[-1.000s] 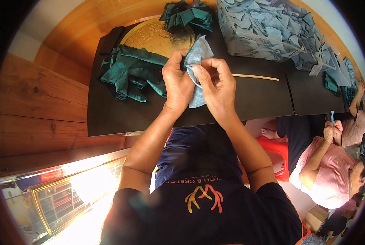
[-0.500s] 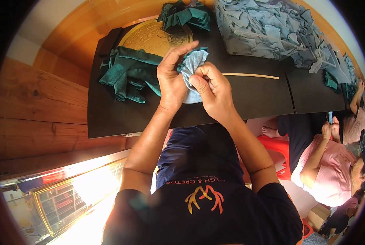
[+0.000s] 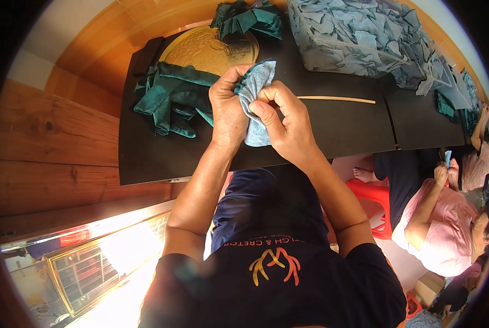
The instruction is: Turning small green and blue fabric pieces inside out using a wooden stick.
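I look down past a dark shirt (image 3: 211, 290) to the left hand (image 3: 229, 112), clamped on the left side of a grey-blue cloth piece (image 3: 259, 134), and the right hand (image 3: 289, 120), pinching its middle, the cloth held up over the black table (image 3: 343, 131). Past the hands I see a thin stick (image 3: 337, 99) lying there, then dark green cloth strips (image 3: 170, 98) heaped left, a round gold panel (image 3: 190, 52), and a clear tub (image 3: 332, 63) full of grey-blue pieces. Wooden boards (image 3: 64, 142) stand left; right, a person in pink (image 3: 447, 235) sits near a red stool (image 3: 384, 202).
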The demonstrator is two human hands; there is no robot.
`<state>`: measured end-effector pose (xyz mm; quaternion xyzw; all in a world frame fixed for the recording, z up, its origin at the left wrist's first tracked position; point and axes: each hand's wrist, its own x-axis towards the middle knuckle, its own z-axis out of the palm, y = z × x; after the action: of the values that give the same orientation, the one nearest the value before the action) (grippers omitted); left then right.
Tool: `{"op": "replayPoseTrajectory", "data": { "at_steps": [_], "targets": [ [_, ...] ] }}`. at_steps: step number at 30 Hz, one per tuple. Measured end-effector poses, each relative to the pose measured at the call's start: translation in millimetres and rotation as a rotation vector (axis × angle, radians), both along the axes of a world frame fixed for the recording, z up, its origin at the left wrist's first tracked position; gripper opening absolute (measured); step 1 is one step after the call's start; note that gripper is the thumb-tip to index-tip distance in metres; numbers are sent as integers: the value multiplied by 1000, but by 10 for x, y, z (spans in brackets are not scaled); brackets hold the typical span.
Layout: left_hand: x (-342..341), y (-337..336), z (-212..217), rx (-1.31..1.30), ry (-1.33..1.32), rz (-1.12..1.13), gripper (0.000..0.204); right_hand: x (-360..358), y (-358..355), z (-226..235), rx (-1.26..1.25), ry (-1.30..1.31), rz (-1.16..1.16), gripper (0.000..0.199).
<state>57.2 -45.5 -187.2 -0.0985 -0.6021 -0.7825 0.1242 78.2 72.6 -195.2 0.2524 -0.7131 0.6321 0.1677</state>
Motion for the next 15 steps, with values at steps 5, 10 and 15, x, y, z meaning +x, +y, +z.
{"op": "replayPoseTrajectory", "data": {
  "at_steps": [5, 10, 15],
  "targets": [
    [15, 53, 64, 43, -12, 47, 25, 26, -35, 24, 43, 100, -40, 13],
    [-23, -31, 27, -39, 8, 5, 28, 47, -69, 2, 34, 134, -59, 15],
    [-20, -34, 33, -204, 60, 102, 33, 207, -214, 94, -97, 90, -219, 22]
  ]
}}
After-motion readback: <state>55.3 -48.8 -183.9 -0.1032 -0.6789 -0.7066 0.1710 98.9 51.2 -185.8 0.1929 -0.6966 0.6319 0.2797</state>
